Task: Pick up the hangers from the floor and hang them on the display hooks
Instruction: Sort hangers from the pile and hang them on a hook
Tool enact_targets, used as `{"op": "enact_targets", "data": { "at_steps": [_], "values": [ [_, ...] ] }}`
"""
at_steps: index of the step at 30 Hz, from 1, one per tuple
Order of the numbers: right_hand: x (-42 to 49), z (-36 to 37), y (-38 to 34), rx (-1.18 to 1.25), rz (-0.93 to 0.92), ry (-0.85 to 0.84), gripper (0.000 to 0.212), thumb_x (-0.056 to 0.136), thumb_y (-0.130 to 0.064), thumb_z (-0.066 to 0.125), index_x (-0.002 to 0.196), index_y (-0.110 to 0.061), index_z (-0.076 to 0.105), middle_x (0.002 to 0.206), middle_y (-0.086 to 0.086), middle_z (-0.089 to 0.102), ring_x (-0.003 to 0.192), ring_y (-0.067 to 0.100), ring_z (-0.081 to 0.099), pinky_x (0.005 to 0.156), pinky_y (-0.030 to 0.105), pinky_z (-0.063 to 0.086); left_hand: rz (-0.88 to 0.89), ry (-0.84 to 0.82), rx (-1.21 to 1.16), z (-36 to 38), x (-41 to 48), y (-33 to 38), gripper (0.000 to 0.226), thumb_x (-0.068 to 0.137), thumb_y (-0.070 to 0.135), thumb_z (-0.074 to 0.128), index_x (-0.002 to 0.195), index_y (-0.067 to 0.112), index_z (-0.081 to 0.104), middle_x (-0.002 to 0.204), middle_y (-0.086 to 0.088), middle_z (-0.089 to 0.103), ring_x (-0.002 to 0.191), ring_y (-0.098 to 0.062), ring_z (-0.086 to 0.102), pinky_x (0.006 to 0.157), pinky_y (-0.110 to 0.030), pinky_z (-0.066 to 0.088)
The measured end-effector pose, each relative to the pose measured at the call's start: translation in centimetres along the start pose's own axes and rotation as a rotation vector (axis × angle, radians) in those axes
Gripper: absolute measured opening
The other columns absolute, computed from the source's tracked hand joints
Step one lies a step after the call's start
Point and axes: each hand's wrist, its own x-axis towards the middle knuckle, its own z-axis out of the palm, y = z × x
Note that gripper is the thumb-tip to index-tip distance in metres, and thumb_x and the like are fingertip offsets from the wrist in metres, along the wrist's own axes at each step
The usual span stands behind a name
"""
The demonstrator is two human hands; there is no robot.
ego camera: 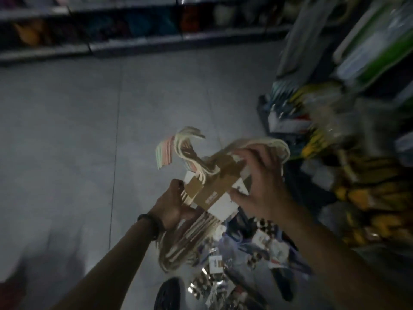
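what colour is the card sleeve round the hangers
The card sleeve is brown with white parts; head view.

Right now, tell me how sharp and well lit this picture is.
Head view: dim overall, floor in grey shadow; motion blur smears the goods on the right and the far shelves; the hangers are brightest, yet soft-edged.
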Motion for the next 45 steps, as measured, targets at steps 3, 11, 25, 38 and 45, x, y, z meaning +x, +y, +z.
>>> {"op": "enact_targets", "data": {
  "at_steps": [3,11,25,38,45],
  "values": [
    [2.1,-12.6,-4.4,-0.386,-0.066,-0.294,0.110,0.062,-0.074,0.072,0.156,-0.032,0.032,0.160,0.005,0.024,0.151,0.029,0.019,0.118,0.055,0.026,0.203,0.001,0.301,-3.6,-4.9,10.5,0.080,0.059,0.063,0.079,0.116,0.027,0.036,0.104,0.007,0.061,0.089,-0.022,0.063,0.074,-0.046,0.053],
    [-5.5,-38.1,-16.1,-0.339,0.160,-0.551,0.122,0.082,-0.061,0.080,0.167,-0.019,0.003,0.171,0.008,0.023,0.153,0.028,0.028,0.107,0.025,0.034,0.527,0.006,0.719,-7.3,-21.2,34.0,0.080,0.068,0.051,0.085,0.124,0.039,0.029,0.114,0.017,0.053,0.098,-0.006,0.056,0.085,-0.030,0.048],
    [-21.9,-53.6,-19.9,0.271,0.302,0.330,0.095,0.074,-0.012,0.093,0.150,-0.018,0.038,0.125,-0.008,0.059,0.098,-0.002,0.069,0.067,0.012,0.053,1.226,1.026,0.621,-3.3,-37.2,53.6,0.099,0.067,0.063,0.074,0.149,0.015,0.046,0.148,-0.012,0.049,0.141,-0.036,0.042,0.120,-0.055,0.031],
    [-37.9,-55.5,-28.7,0.773,0.367,1.009,0.049,0.068,-0.016,0.077,0.117,-0.012,0.073,0.106,0.009,0.080,0.093,0.026,0.077,0.073,0.032,0.061,0.832,-0.857,-0.709,11.9,-46.9,58.6,0.070,0.073,0.047,0.089,0.129,0.007,0.073,0.128,-0.032,0.068,0.117,-0.054,0.065,0.105,-0.071,0.048],
    [-49.4,-57.7,-31.6,0.315,0.747,1.060,0.040,0.094,-0.056,0.067,0.116,-0.024,0.072,0.101,-0.008,0.080,0.092,0.009,0.077,0.082,0.031,0.063,0.851,-0.922,-0.670,19.8,-54.8,60.9,0.055,0.084,0.034,0.084,0.125,0.000,0.071,0.119,-0.036,0.070,0.098,-0.052,0.072,0.084,-0.058,0.060]
  ]
}}
